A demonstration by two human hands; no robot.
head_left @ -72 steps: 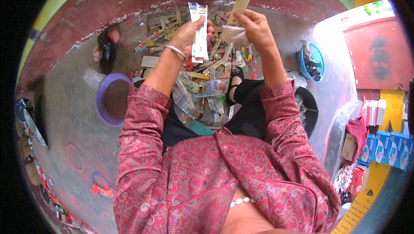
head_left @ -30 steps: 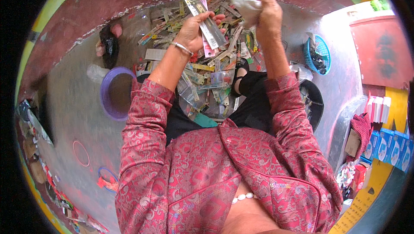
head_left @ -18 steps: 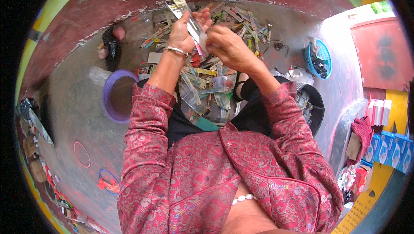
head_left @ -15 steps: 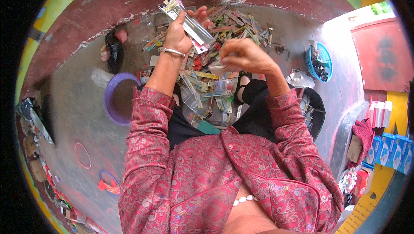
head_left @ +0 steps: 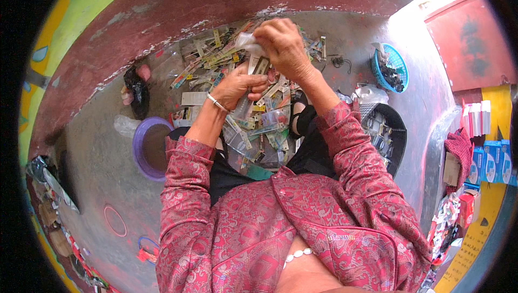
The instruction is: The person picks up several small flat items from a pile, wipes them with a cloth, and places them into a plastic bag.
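In the middle of the view, my left hand (head_left: 237, 86) is closed round a slim flat package (head_left: 260, 66) with a printed card end. A clear plastic part shows below that hand. Just above it, my right hand (head_left: 286, 47) is bent over with its fingers closed on a whitish clear plastic piece (head_left: 246, 41), close to the package's upper end. Whether the plastic piece is joined to the package I cannot tell. Beneath both hands lies a spread pile of similar slim card-and-plastic packages (head_left: 272, 117) on the floor.
A purple basin (head_left: 141, 171) stands at my left, with a black bag (head_left: 137, 93) beyond it. On the right are a black tub (head_left: 399, 147) of packages and a blue basket (head_left: 400, 71) with dark items. Blue boxes (head_left: 492, 160) line the right edge. A reddish wall (head_left: 178, 7) rises behind.
My left hand has come lower and nearer, its package turned more upright. My right hand has risen up and away, bringing the plastic piece over the package's upper end.
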